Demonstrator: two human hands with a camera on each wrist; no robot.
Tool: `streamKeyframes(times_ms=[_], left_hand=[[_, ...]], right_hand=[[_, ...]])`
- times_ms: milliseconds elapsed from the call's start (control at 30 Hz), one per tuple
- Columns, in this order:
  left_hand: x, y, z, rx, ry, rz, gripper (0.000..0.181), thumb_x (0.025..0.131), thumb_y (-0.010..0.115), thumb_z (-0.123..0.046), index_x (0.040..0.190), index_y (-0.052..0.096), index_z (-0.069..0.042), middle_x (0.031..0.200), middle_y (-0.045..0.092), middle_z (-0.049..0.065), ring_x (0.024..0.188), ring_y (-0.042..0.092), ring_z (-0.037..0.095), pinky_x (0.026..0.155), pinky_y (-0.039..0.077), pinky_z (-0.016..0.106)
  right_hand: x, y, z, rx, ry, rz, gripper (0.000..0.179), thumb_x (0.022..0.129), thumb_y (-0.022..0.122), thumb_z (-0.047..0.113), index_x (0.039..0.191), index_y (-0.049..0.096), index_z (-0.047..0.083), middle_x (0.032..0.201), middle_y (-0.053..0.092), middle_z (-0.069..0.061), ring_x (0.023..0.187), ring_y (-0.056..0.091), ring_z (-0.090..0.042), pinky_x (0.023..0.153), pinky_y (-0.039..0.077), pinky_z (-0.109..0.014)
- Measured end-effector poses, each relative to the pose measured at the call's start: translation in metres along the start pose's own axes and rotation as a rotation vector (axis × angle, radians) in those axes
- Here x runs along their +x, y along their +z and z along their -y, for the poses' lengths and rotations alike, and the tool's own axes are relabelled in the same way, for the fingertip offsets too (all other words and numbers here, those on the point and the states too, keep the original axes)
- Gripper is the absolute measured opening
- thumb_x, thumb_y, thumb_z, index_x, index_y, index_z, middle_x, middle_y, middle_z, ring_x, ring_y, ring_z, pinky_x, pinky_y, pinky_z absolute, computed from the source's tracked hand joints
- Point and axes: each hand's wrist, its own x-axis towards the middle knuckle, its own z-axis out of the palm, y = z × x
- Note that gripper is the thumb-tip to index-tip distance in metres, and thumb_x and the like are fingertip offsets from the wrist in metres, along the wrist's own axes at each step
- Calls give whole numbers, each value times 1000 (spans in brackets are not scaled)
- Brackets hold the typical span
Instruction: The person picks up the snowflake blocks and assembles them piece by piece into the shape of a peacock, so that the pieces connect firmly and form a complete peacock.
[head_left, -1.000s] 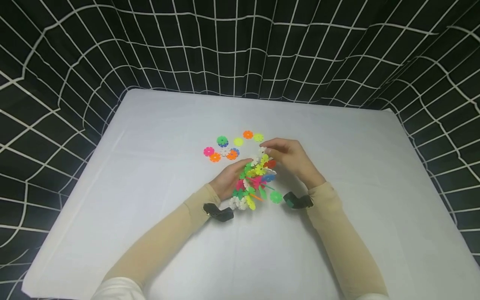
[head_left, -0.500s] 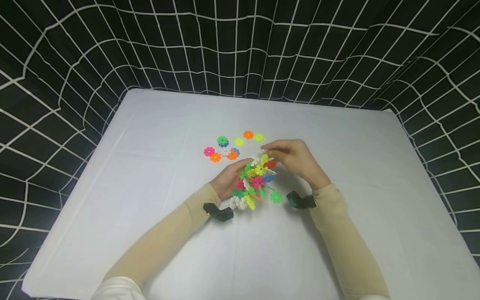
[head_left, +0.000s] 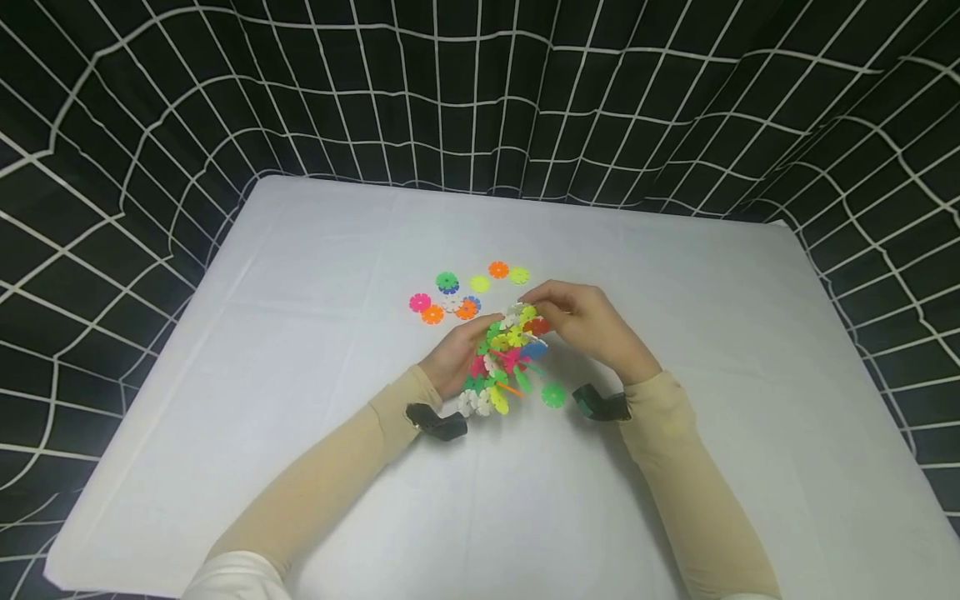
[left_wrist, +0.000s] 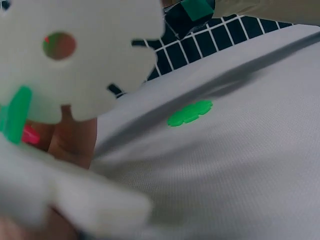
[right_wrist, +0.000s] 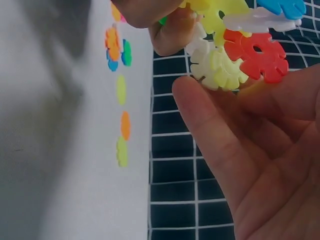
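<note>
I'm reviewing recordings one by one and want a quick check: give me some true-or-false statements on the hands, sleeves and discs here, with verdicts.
1. The left hand holds a cluster of linked discs. True.
2. The right hand is at the cluster's far end. True.
3. A green disc lies on the table, apart from the other loose discs. True.
4. All loose discs are orange. False: a pink disc and a yellow disc lie there too.
5. Both forearms are bare. False: beige sleeves cover them.
</note>
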Motion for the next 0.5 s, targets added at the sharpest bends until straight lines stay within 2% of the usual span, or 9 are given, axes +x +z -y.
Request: streamKeyframes(times_ms=[100,200,300,400,467,500], left_hand=[[0,-1,0,-2,1,-25,51,108,32,-42,152,40,-18,145,54,0,122,61,9,104,52,24],[1,-1,1,5,6,-53,51,108,32,-41,153,38,-18,152,50,2,134,55,15,115,45,31],[1,-1,2,39,11,-117,54,107,33,-42,156,34,-18,162,37,2,150,37,20,127,27,40],[2,-2,2,84,25,-187,57,107,35,-41,159,30,-18,168,24,0,157,20,21,131,15,43],[2,-2,2,97,32,-207,58,106,36,-41,159,30,-17,169,22,0,158,18,21,131,14,43],[2,-2,2,86,35,-201,57,106,35,-41,158,30,-17,168,26,1,156,23,22,130,19,42]], right_hand=[[0,0,0,-20,-20,-7,28,102,54,9,122,72,13,126,69,-8,116,62,-26,98,55,-50],[-1,-2,1,-20,-7,-2,31,104,50,15,129,69,15,124,66,-8,112,60,-26,98,54,-50],[-2,-4,3,-13,40,20,36,107,46,27,136,63,16,125,65,-8,107,64,-26,100,54,-52],[-5,-8,6,-15,65,31,40,107,44,38,135,63,16,129,67,-6,113,68,-25,108,49,-54],[-7,-10,8,-22,54,42,42,107,46,43,130,66,15,126,69,-6,115,67,-25,109,49,-53],[-7,-10,10,-21,45,46,42,106,47,44,128,68,15,125,69,-5,116,66,-24,109,49,-53]])
